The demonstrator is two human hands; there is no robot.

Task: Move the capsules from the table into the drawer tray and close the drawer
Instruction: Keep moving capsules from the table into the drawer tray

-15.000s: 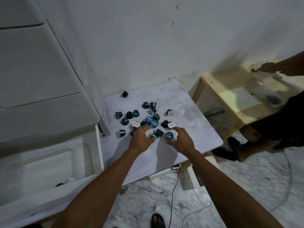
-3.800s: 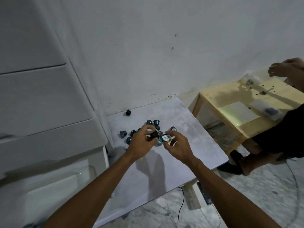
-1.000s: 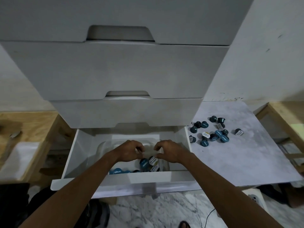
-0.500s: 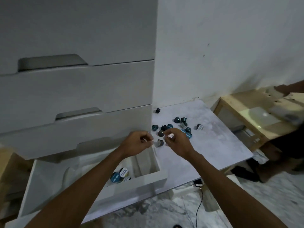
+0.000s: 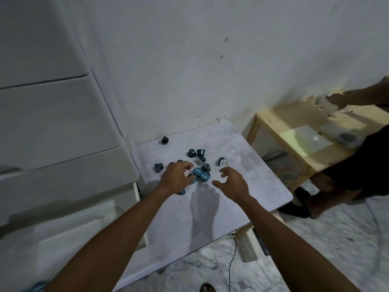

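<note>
On the pale marble table (image 5: 210, 211) beside the white wall lies a small heap of dark teal capsules (image 5: 201, 165). Seen from the head camera, both bare arms reach forward over the table top.

The left hand (image 5: 175, 178) is down on the near left side of the heap. Its fingers curl over some capsules, and one blue capsule (image 5: 181, 192) peeks out from under the palm. The fingers are bent over the capsules, but I cannot tell if they truly grip any yet.

The right hand (image 5: 230, 182) hangs just above the table, just to the right of the heap. Its fingers are spread and bent like a claw — wide apart, with nothing in them.

Two capsules with flat blue lids (image 5: 201, 173) lie between the two hands, touching each other. More capsules sit behind them, some upright, some tipped. One capsule with a white label (image 5: 222, 161) lies a little apart on the right. One black capsule (image 5: 165, 140) sits alone near the wall.

To the left stands a white drawer unit (image 5: 52, 123). Its lowest drawer (image 5: 69, 232) is pulled out, low in the picture — its inside looks pale and blurry, so I cannot tell what is in it.

To the right is a low wooden table (image 5: 294, 131). Another person (image 5: 357, 165) stands beside it, with one hand over its far end.
</note>
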